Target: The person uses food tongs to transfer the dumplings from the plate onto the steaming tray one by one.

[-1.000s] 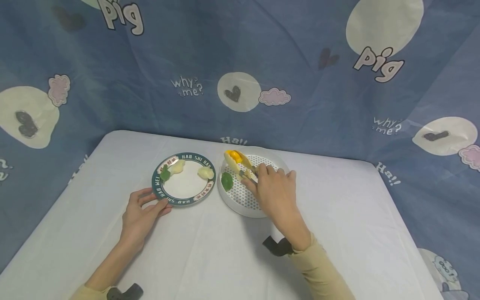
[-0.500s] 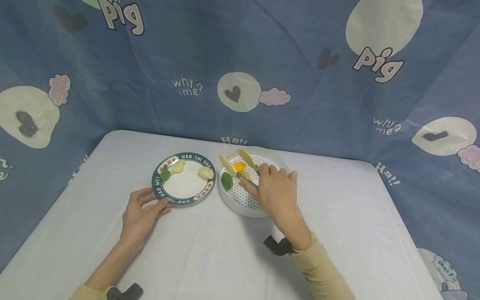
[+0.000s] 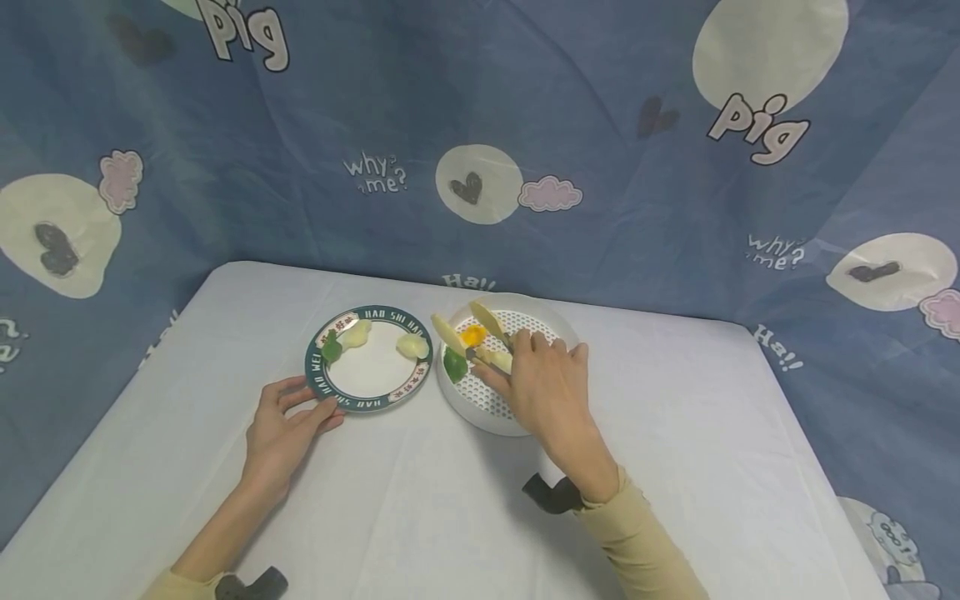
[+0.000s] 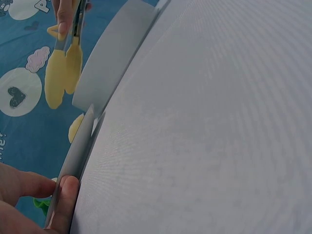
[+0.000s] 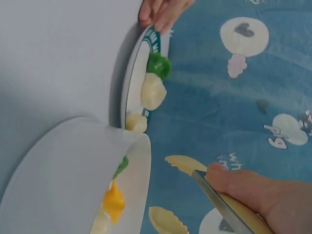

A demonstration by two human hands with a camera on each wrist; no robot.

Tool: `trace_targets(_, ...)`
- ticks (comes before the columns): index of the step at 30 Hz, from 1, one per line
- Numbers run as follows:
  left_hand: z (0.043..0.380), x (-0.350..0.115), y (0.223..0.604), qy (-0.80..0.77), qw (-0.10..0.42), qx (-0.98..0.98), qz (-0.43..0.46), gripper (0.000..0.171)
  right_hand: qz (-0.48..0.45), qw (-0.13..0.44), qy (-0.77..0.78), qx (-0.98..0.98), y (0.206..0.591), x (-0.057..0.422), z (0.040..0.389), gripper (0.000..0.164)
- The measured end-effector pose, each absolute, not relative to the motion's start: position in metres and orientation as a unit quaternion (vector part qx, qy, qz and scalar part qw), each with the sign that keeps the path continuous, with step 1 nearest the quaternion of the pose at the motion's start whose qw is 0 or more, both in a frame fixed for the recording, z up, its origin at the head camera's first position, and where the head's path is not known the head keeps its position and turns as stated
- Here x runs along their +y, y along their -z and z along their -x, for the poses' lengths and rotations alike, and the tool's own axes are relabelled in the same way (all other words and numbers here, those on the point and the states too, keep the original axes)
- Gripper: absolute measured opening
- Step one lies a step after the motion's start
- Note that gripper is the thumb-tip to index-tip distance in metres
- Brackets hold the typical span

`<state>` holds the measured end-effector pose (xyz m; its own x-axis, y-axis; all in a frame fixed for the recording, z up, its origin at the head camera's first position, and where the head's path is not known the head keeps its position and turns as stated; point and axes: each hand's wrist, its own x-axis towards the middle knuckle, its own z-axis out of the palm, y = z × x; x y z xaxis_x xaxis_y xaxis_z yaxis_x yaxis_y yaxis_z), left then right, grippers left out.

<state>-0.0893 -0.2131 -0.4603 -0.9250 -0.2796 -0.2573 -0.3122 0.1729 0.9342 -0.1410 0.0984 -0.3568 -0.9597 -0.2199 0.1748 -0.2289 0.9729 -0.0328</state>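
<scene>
My left hand [image 3: 281, 429] pinches the near-left rim of a round plate [image 3: 360, 405] with a green lettered border, thumb on top. On the plate lie a green dumpling-like piece [image 3: 331, 347] and two pale ones [image 5: 153, 91]. My right hand [image 3: 551, 383] holds tongs with pale yellow tips [image 3: 447, 335], spread apart over a white perforated steamer basket [image 3: 468, 415]. Nothing sits between the tips in the right wrist view. Inside the basket are a yellow piece [image 3: 473, 336], a green piece [image 3: 454, 367] and a pale piece [image 3: 497, 360], partly hidden by the tongs.
Plate and basket stand side by side, almost touching, on a table with a white cloth [image 3: 405, 508]. Behind the table hangs a blue printed curtain [image 3: 600, 250]. The basket's raised wall [image 5: 53, 180] surrounds the pieces in it.
The tongs opened and let go of the yellow piece, which now lies in the basket. Their spread tips then shifted slightly left. The left hand and plate stayed still.
</scene>
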Motion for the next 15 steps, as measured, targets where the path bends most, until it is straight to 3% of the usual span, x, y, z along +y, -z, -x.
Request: trace_targets(15, 0.089, -0.214, 0.462, -0.611, 0.01, 0.769, 0.19, 0.081, -0.148, 0.07, -0.013, -0.986, 0.355, 0.071, 0.132, 0.073)
